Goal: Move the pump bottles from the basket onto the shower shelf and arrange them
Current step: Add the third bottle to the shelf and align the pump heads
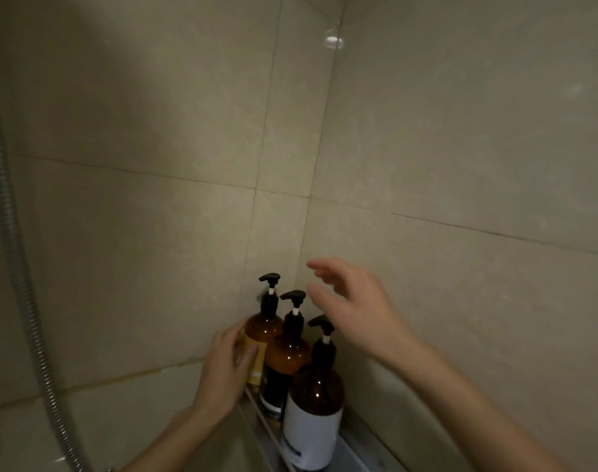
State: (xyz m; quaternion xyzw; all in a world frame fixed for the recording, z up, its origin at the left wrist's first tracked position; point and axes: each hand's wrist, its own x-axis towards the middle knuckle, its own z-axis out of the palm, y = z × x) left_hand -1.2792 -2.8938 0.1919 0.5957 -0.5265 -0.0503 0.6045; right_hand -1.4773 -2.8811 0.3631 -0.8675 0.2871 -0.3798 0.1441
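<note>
Three amber pump bottles with black pump heads stand in a row on the corner shower shelf [353, 447]. The far bottle [264, 327] carries a yellow label, the middle bottle [287, 359] a dark label, and the near bottle [316, 403] a white label. My left hand [224, 367] wraps around the yellow-labelled bottle from its left side. My right hand [353, 306] hovers with fingers spread just right of the pump heads, touching nothing. The basket is out of view.
Beige tiled walls meet in a corner right behind the bottles. A metal shower hose [16, 253] hangs down the left side. A thin rail [256, 408] runs along the shelf's front edge.
</note>
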